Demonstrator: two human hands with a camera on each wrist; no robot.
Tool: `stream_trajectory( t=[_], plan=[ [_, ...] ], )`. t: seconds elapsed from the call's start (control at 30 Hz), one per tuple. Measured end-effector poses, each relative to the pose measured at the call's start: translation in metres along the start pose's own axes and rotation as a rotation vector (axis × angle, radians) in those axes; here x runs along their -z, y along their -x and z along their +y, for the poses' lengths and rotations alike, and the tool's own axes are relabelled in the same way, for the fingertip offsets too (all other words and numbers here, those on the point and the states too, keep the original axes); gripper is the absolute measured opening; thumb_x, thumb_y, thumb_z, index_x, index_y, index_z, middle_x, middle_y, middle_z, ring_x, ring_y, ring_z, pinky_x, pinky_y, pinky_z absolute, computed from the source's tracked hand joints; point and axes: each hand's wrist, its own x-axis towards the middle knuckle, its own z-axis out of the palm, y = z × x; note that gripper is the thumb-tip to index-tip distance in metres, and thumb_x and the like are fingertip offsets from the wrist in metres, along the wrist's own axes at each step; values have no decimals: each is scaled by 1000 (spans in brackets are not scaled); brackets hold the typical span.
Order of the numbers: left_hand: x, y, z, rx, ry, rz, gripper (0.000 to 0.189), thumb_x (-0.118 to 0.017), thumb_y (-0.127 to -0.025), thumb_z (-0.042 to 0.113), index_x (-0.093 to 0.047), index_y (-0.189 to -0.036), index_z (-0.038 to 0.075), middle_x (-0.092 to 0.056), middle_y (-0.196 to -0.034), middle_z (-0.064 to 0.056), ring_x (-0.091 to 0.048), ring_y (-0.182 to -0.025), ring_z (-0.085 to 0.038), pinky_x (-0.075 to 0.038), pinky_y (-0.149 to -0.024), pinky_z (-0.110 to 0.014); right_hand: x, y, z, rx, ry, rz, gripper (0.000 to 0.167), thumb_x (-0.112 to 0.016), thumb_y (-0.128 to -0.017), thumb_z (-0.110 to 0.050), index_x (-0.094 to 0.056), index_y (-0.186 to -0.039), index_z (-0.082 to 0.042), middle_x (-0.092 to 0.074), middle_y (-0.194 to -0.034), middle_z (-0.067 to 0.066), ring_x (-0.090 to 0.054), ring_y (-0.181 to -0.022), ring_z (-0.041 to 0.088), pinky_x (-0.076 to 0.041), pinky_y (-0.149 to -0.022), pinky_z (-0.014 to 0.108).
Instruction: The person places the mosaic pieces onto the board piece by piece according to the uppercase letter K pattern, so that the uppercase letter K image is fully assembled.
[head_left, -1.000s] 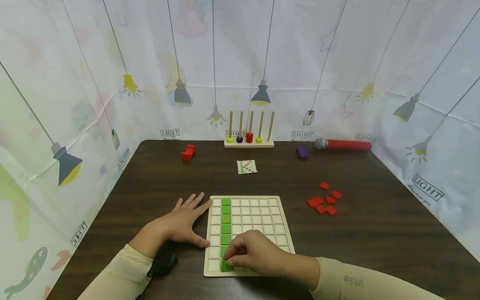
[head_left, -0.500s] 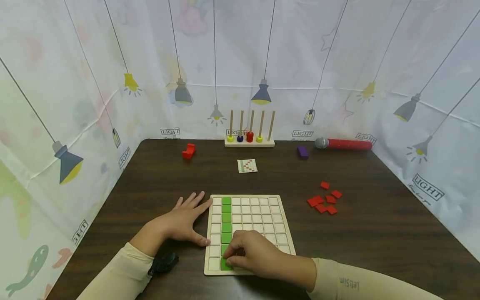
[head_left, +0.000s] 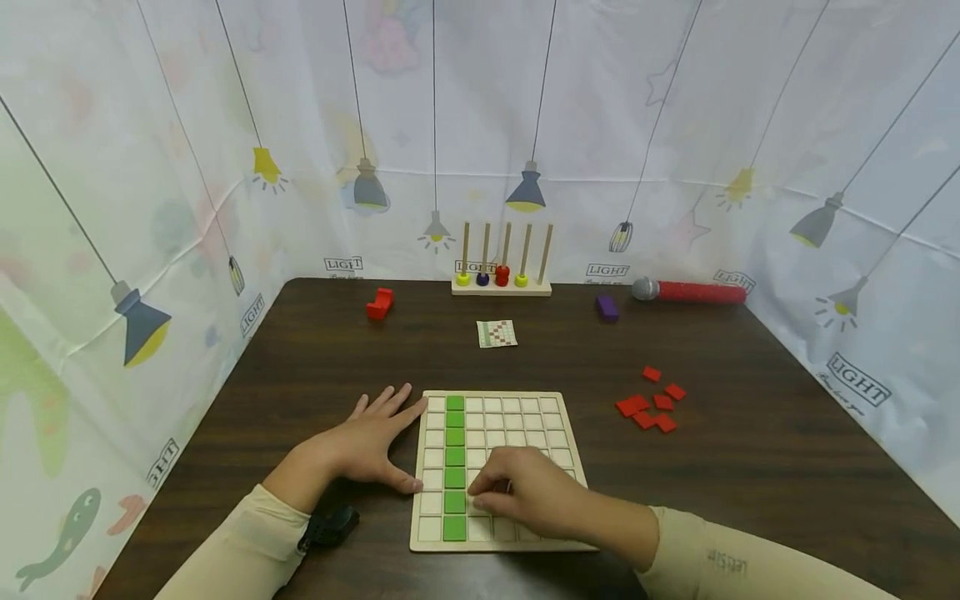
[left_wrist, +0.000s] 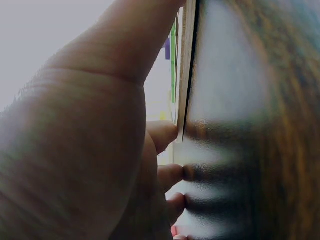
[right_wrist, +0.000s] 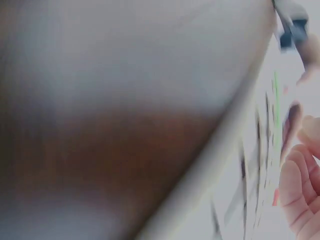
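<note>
A wooden grid board lies flat on the dark table. Green square tiles fill its second column from the left, top to bottom. My left hand is spread at the board's left side, with the thumb and index fingertip touching its edge. Over the lower middle cells is my right hand, just right of the green column. Its fingers are bent, thumb close to the index finger, and I see nothing between them. The right wrist view shows bent fingers beside the board, though it is blurred.
Several red tiles lie loose to the right. Behind the board is a small pattern card. Farther back stand a peg abacus, a red block, a purple block and a red microphone.
My right hand has let go of the bottom green tile and moved up and right, uncovering the lower green tiles. The left hand keeps its place at the board's edge.
</note>
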Motion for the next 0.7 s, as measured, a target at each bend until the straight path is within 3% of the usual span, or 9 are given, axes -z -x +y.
stream_trajectory(
  t=[0.37,0.63,0.7],
  plan=[
    [1,0,0,8,-3,-7,124,-76,-72,77,-15,-166,25,-1,-170,-9,3,-155,-33,5,-118,-61,95,8,73,-352,-48,197,24,-72,-98,-21,-77,-115,-6,-73,-104,1,-69,-90,21,-56,-75,36],
    [1,1,1,2,5,-1,123,-76,-73,75,-16,-166,24,-1,-170,-10,3,-155,-33,4,-118,-61,134,30,131,-480,117,247,39,-69,-99,-36,-73,-125,-7,-68,-126,14,-62,-114,35,-49,-94,57],
    [1,0,1,0,3,0,123,-76,-72,76,-15,-166,25,-1,-170,-9,4,-155,-33,4,-118,-61,142,36,145,-510,140,257,39,-68,-100,-35,-72,-126,-6,-66,-128,18,-62,-114,38,-48,-94,59]
  ],
)
